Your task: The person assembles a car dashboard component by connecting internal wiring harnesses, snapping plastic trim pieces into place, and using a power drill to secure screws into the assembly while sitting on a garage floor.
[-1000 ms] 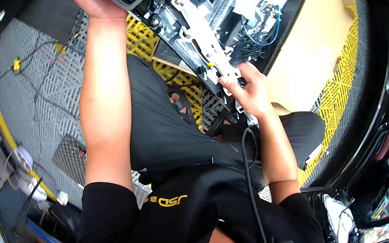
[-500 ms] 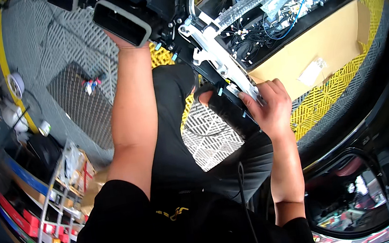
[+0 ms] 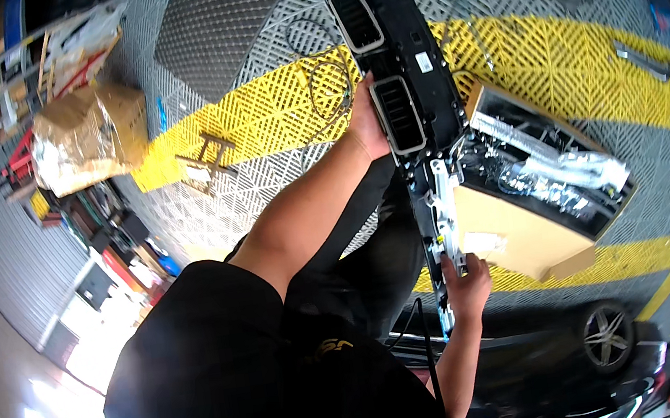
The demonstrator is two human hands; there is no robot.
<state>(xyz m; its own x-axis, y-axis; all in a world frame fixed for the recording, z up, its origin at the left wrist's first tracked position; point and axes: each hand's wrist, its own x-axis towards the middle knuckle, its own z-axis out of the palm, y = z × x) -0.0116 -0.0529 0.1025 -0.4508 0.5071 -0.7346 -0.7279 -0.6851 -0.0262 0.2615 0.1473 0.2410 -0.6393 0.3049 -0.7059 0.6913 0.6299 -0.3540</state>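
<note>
A long black car dashboard part (image 3: 413, 29) runs up the middle of the view, held tilted above the floor. Two rectangular air-duct openings with grey rims show on its upper half, and a silver metal bracket (image 3: 440, 182) lines its lower half. My left hand (image 3: 369, 124) grips the left edge beside the lower opening; some of its fingers are hidden beneath the part. Lower down, my right hand (image 3: 469, 284) pinches the bracket end, with the thumb on one side and the fingers on the other.
To the right of the part stands an open cardboard box (image 3: 517, 240) holding a wiring harness (image 3: 550, 172) and clear wrapping. A black car (image 3: 533, 365) is at the lower right. At left are a plastic-wrapped carton (image 3: 91, 127) and a small brown stand (image 3: 214, 159). A dark mat (image 3: 214, 30) lies beyond.
The view has turned and more floor shows. The dashboard part now stands nearer to vertical in the picture, with more of its length visible. Both hands keep hold of it.
</note>
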